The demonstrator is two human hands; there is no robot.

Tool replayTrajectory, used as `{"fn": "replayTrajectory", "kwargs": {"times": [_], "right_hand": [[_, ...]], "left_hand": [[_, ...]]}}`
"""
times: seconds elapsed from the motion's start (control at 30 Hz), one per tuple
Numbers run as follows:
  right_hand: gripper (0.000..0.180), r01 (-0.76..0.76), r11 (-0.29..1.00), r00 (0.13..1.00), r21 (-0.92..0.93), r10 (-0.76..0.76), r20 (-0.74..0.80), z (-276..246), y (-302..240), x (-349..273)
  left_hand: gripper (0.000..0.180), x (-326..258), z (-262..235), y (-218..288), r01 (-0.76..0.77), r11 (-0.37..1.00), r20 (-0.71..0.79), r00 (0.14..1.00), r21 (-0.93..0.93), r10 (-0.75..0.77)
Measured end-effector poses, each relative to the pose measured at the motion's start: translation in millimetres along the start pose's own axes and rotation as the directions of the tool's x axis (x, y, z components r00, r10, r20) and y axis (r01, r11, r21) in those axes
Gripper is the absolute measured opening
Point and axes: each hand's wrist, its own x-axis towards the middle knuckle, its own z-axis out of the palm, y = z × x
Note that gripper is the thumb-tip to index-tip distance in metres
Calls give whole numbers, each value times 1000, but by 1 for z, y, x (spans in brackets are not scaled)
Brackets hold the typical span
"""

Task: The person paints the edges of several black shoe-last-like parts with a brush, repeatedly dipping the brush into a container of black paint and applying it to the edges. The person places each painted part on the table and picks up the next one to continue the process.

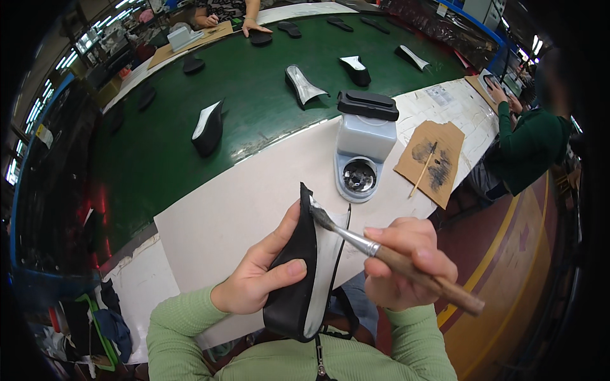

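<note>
One brush (363, 242) in the right hand (410, 261) touches a sole (304, 244).

We see fair indoor light, with white tube lights (66, 61) glowing at the upper left. Pale glare streaks the glossy green surface (162, 149), which carries red reflections at its left; the pale sheet (210, 222) looks evenly bright. Our view bows outward into a black rim. The brush (406, 267) looks fairly crisp; the person's head at right (554, 73) is blurred.
</note>
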Motion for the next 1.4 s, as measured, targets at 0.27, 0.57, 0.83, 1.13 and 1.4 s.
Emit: {"fn": "replayTrajectory", "kwargs": {"times": [0.27,0.57,0.83,1.13,1.4], "right_hand": [[54,-78,969,996,235,66,59,-9,-7,-2],[46,-392,671,884,630,465,54,-9,3,6],[46,-317,712,903,626,428,-30,-5,-1,12],[46,-373,752,863,543,497,-95,-8,-7,23],[44,-496,734,796,465,598,-95,-8,-9,31]], "left_hand": [[67,-3,-2,4,-30,999,-11,999,-39,30],[68,-2,1,6,-11,1000,132,991,-13,13],[68,-5,1,4,-31,998,212,977,57,18],[65,-6,-1,5,-121,977,279,958,178,68],[63,-8,-1,2,-174,956,290,952,237,101]]}}
